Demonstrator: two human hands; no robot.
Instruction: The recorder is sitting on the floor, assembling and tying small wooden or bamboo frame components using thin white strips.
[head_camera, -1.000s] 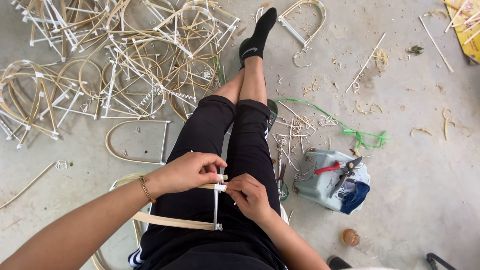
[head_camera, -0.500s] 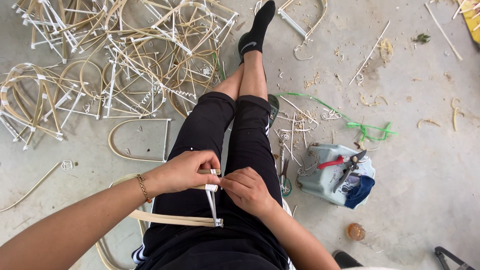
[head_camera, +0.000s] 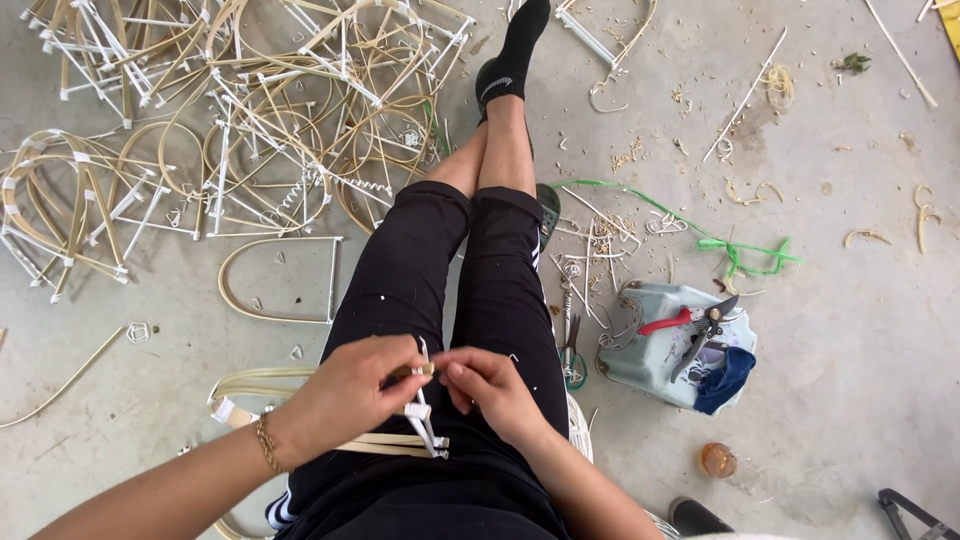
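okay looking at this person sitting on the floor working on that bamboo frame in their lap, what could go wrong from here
1. The left hand and right hand pinch a thin white stick on the curved tan bamboo-strip frame close together; a slip could jab a finger.
2. The red-handled pruning shears lie loose on the tilted pale blue plastic container and might slide off.
3. The tangled pile of finished bamboo frames lies beside the outstretched legs and could snag a foot.
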